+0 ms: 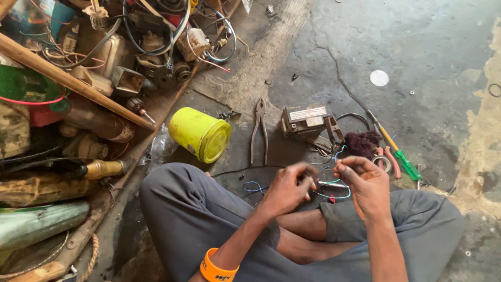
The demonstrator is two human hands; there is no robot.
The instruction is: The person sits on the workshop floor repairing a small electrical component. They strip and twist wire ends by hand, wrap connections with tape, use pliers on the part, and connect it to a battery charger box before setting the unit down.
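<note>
Above the crossed legs, the left hand (288,186) and right hand (365,184) each pinch an end of a thin wire (334,184) running left to right between them; pliers (259,131), a yellow tub (201,134) and a screwdriver (396,151) lie on the floor (417,52) beyond

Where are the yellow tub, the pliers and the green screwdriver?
yellow tub (201,133): head view, on its side wall.
pliers (259,130): head view, on the handles below the joint.
green screwdriver (407,164): head view, on the green handle.
</note>
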